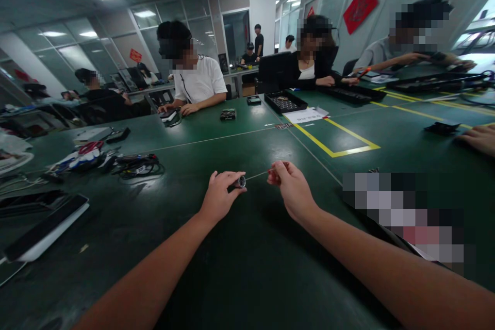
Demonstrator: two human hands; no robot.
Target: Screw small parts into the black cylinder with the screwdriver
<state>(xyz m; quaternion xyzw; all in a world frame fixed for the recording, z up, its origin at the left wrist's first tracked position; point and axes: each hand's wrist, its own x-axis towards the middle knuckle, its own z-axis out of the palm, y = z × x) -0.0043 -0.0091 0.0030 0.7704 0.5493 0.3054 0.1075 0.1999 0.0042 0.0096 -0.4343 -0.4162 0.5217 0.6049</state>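
In the head view, a small dark cylindrical part with a silvery round end [240, 182] is pinched between the thumb and fingertips of the left hand [219, 197], just above the dark green table mat [232, 268]. From that part a thin pale wire [256, 176] is stretched to the right hand [291, 185], whose thumb and forefinger are closed on the wire's far end while the other fingers are curled loosely. The two hands are held near each other, apart by the length of the wire, over the middle of the mat; both bare forearms are seen reaching in from the lower edge. To the left, a tangle of black cables [137, 165] and a bundle of red and white tools [83, 154] are laid on the mat, and flat dark tablets with pale edges [42, 229] are seen nearer the left border. A yellow taped rectangle [336, 142] is marked on the mat beyond the right hand, with a black tray [285, 101] and a white sheet of paper [309, 114] behind it. A seated person in a white shirt [199, 82] is seen across the table, and another person's hand [479, 139] rests at the right edge.
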